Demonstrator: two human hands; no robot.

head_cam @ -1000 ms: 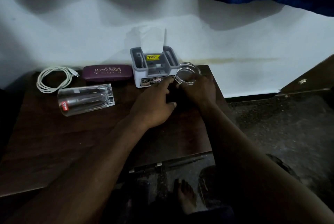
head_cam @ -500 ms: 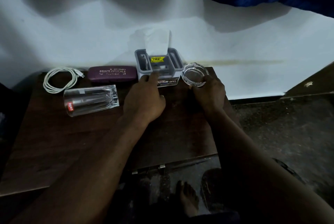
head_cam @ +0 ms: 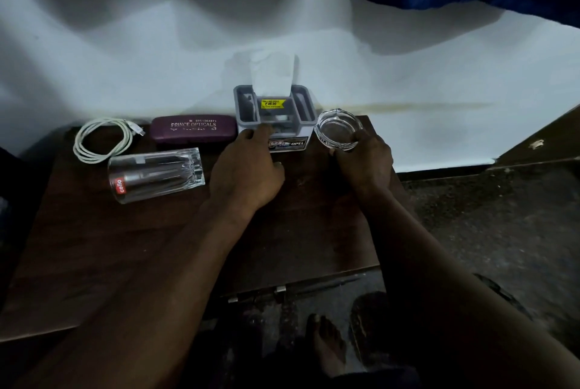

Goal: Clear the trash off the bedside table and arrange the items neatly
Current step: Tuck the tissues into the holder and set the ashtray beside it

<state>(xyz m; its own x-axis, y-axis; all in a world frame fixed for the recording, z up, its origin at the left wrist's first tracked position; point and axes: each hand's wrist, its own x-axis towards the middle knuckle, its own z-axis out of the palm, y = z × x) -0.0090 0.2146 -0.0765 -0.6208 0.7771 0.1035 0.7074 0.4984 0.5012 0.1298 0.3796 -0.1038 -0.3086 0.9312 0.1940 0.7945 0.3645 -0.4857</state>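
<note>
The left hand (head_cam: 248,172) lay palm down in front of the grey plastic organiser box (head_cam: 303,113), forearm stretched across the dark wooden bedside table (head_cam: 94,247). Its fingers (head_cam: 251,135) reached forward, fairly straight, touching the box's front wall and grasping nothing. The right hand (head_cam: 365,165) gripped the near rim of a round, thick-walled glass ashtray (head_cam: 339,128) just to the right of the box, fingers and thumb curled round its side.

The box was square-cornered, with open compartments, a yellow price sticker and a white tissue (head_cam: 273,74) standing up from its middle. Immediately left of it lay a smooth, oblong purple spectacle case (head_cam: 193,130) with pale lettering. Further left sat a loosely coiled white cable (head_cam: 102,140). Left of the box and nearer the person, a clear ribbed glass tumbler (head_cam: 157,173) lay on its side, bearing a red label.
</note>
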